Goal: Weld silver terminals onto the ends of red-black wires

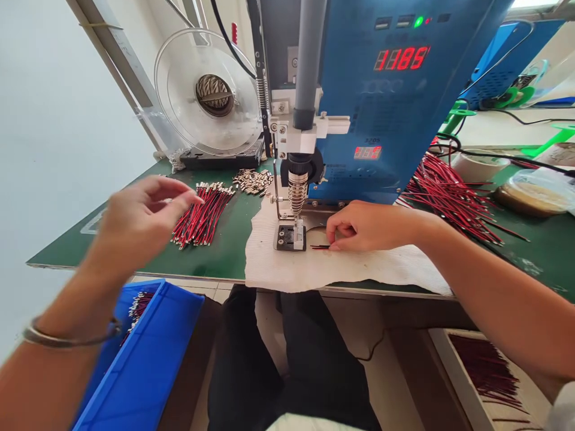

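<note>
My right hand [363, 225] rests on the white cloth [287, 263], fingers pinched on a short red-and-black wire [320, 246] whose end points at the small metal fixture [290, 237] under the machine's nozzle [297, 191]. My left hand [139, 218] hovers, blurred, over the left part of the green table, fingers pinched together near a bundle of red-and-black wires with metal tips [203, 214]. What it holds, if anything, I cannot make out. A metal bangle [67, 338] is on my left wrist.
A blue machine [386, 102] with red digits stands behind the fixture. A clear reel [209, 93] is at the back left, loose metal terminals [254, 179] beside it. More wires [449, 197] pile at the right. A blue bin [148, 353] sits below left, a tray of wires [485, 365] below right.
</note>
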`<state>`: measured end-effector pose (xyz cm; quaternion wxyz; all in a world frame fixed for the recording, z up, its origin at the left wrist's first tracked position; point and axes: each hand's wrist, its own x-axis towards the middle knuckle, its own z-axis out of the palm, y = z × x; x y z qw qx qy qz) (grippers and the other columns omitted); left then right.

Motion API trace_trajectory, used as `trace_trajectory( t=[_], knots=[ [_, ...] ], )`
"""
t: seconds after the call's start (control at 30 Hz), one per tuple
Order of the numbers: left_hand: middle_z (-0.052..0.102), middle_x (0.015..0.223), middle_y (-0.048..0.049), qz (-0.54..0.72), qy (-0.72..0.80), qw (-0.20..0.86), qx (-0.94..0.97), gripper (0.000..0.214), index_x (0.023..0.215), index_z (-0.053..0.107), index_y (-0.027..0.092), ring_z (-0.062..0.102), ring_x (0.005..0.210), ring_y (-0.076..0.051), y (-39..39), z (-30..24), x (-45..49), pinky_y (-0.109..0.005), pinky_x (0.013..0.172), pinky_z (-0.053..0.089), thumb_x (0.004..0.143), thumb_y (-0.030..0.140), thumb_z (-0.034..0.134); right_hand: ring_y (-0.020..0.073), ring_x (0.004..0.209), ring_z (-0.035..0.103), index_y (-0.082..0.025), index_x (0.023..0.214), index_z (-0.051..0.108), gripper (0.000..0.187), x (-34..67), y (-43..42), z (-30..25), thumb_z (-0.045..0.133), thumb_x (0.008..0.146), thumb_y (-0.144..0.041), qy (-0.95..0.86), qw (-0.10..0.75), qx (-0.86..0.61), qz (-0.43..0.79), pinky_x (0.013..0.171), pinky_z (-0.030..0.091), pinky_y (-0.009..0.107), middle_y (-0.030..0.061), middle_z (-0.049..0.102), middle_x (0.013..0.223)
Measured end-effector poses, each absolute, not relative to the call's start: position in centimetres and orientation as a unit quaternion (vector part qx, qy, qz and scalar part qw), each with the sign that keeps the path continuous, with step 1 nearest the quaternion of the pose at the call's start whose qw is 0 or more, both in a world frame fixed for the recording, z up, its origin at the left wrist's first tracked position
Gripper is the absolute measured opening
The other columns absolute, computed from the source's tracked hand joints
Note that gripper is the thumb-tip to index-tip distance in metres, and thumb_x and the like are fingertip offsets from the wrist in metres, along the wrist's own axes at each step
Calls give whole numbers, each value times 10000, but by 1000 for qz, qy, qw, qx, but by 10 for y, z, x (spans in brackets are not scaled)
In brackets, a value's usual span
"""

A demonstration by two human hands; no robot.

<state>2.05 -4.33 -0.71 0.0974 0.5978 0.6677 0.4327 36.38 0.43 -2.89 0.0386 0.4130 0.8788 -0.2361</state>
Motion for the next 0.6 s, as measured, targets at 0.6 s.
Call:
trace_trajectory(
  t=[0.6],
  knots=[
    [677, 813, -6, 548, 483, 473, 492, 188, 831, 709, 198, 499, 576, -66, -38, -79, 124, -210, 475, 333, 801, 353, 810, 120, 498, 443, -227, 866, 735, 300, 365, 3, -30, 590, 905, -487, 872, 28, 417, -255, 573, 325, 298, -61, 471, 534]
  ],
)
